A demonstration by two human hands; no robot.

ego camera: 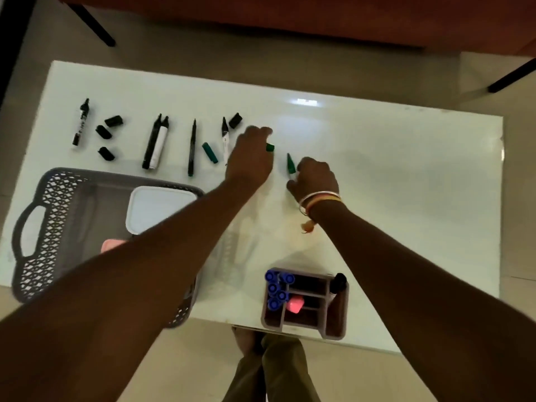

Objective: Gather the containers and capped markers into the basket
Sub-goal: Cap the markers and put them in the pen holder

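Gripping one green marker [290, 165] in right hand [314, 178], four black caps [113, 121]

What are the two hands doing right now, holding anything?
Left hand: at the green cap; whether it grips it cannot be told.
Right hand: closed around the uncapped green marker.

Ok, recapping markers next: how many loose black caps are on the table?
4. Upper cap, middle cap and lower cap cluster far left; the fourth cap lies beyond the left hand. Hands may hide more.
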